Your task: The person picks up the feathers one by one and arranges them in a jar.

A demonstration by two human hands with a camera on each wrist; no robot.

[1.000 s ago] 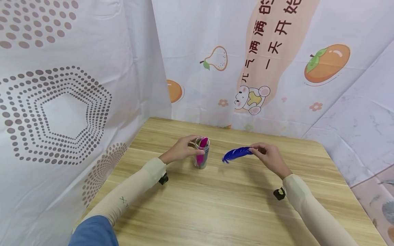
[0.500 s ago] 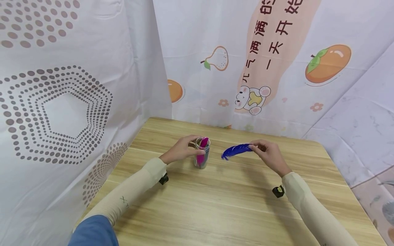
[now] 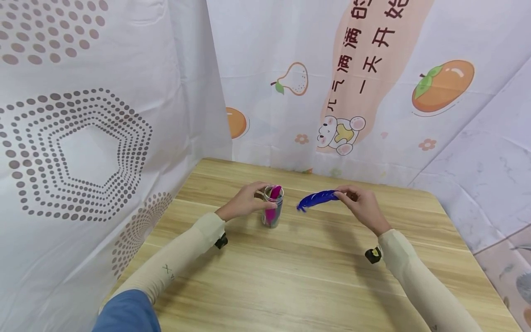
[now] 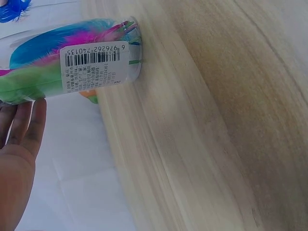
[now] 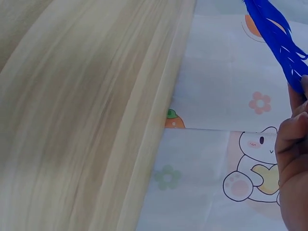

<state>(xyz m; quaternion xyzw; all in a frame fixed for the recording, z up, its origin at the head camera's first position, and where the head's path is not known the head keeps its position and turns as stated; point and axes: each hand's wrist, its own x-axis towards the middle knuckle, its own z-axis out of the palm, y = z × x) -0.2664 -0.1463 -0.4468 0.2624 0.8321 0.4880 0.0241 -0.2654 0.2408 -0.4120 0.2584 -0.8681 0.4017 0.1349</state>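
Note:
A clear jar point(image 3: 279, 216) stands upright on the table, and my left hand point(image 3: 247, 201) grips it from the left near its rim. Inside the jar are a magenta feather point(image 3: 270, 214), a green feather point(image 4: 24, 83) and a blue feather point(image 4: 53, 44); a barcode label point(image 4: 94, 65) is stuck on its side. To the right of the jar, my right hand point(image 3: 362, 205) pinches a dark blue feather point(image 3: 316, 199) by one end between thumb and fingers. That feather is held above the table, its frayed end pointing left toward the jar, apart from it.
The wood-grain table point(image 3: 265, 281) reaches back to a printed white curtain point(image 3: 257, 92). A dotted white curtain point(image 3: 91, 157) hangs along the left side. A small black device point(image 3: 373, 255) sits under the right wrist, another black device point(image 3: 221, 240) under the left.
My right hand has risen slightly and shifted a little left, bringing the dark blue feather with it. The left hand and the jar stay in place.

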